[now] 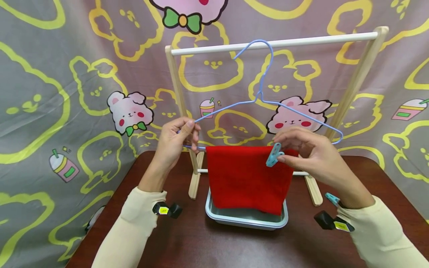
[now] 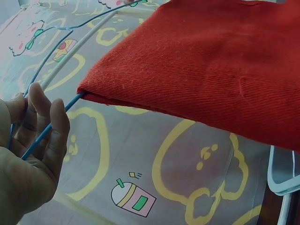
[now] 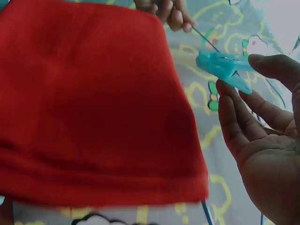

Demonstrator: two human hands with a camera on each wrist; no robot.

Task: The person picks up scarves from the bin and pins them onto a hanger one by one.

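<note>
A red cloth (image 1: 248, 178) hangs folded over the lower bar of a blue wire hanger (image 1: 231, 106). My left hand (image 1: 175, 139) grips the hanger's left corner; in the left wrist view the blue wire (image 2: 72, 102) runs through its curled fingers into the cloth's fold. With thumb and fingertips my right hand (image 1: 305, 147) pinches a light blue clothespin (image 1: 274, 155) in front of the cloth's upper right part. The right wrist view shows the clothespin (image 3: 222, 65) with nothing in its tip, beside the cloth's edge.
Behind the hanger stands a wooden rack with a white top rail (image 1: 308, 41). A pale basin (image 1: 246, 222) sits beneath the cloth on the dark brown table (image 1: 187, 242). Another blue clothespin (image 1: 332, 198) lies near my right wrist. A patterned curtain (image 1: 30, 123) surrounds the table.
</note>
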